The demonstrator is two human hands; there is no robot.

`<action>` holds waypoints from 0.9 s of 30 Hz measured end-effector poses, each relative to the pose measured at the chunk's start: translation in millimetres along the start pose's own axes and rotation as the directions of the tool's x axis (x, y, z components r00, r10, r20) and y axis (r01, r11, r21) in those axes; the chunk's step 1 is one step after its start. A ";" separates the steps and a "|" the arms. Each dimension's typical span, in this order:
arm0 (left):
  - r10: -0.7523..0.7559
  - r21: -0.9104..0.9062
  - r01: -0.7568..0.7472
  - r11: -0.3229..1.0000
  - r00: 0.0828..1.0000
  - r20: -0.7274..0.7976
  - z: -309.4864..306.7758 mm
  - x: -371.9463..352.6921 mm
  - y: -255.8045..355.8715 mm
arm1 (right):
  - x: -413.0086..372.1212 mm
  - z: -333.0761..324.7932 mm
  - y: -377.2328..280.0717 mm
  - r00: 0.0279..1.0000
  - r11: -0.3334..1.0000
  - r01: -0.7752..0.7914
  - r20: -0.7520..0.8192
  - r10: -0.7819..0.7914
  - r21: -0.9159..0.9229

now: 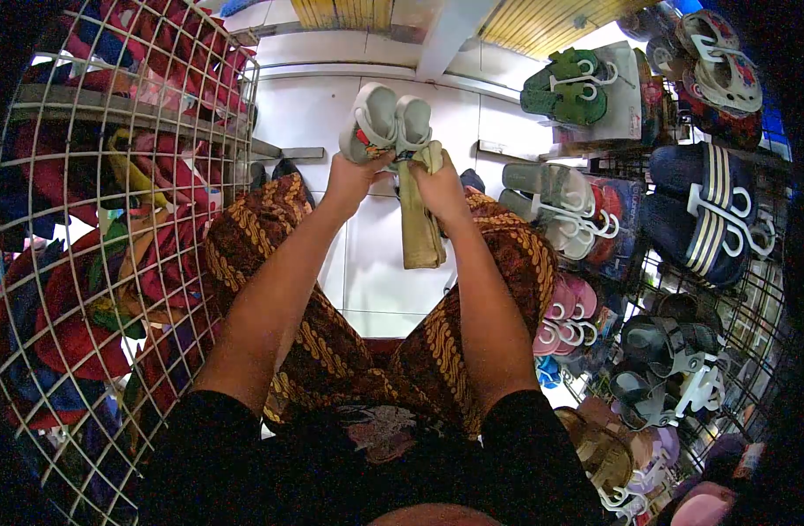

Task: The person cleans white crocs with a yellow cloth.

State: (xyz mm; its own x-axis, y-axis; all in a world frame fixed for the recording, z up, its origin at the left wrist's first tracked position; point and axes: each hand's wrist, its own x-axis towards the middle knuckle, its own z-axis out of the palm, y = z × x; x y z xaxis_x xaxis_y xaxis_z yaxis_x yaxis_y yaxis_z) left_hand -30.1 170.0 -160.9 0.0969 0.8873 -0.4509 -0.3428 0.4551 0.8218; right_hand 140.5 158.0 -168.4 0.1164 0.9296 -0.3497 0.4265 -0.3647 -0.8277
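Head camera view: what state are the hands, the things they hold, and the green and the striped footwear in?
Left hand: closed, gripping.
Right hand: closed, gripping.
Pale clogs: held up, side by side.
Olive cloth: held, part hanging loose.
Green sandals: paired, on display.
Striped slides: paired, on display.

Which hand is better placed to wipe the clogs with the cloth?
Probably the right hand: it grips the cloth, while the left hand holds the clogs close beside it.
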 end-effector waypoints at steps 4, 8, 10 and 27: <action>0.072 0.097 -0.069 0.993 0.997 -0.030 5.4 -2.6 -6.1 | 1.7 -4.2 1.8 0.978 0.972 -0.189 -0.113 0.174 -0.141; 0.117 0.107 -0.110 0.988 0.991 -0.060 3.8 3.4 -15.1 | -0.5 0.6 -1.4 0.987 0.989 -0.139 -0.087 0.133 -0.058; 0.117 0.143 -0.109 0.984 0.992 -0.049 5.0 2.2 -11.3 | 2.4 -0.9 3.7 0.997 0.997 -0.064 0.052 0.062 0.037; 0.201 0.206 -0.181 0.962 0.976 -0.079 -0.3 1.2 -5.9 | 23.6 -21.7 27.1 0.842 0.967 -0.255 -0.494 0.217 -0.010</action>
State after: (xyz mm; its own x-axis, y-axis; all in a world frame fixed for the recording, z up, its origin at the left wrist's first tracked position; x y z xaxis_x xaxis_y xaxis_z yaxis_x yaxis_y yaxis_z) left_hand -28.2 168.4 -166.5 -0.0483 0.9519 -0.3025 -0.1546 0.2921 0.9438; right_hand 174.3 171.3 -189.6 0.6339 0.7296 -0.2567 0.3913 -0.5888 -0.7072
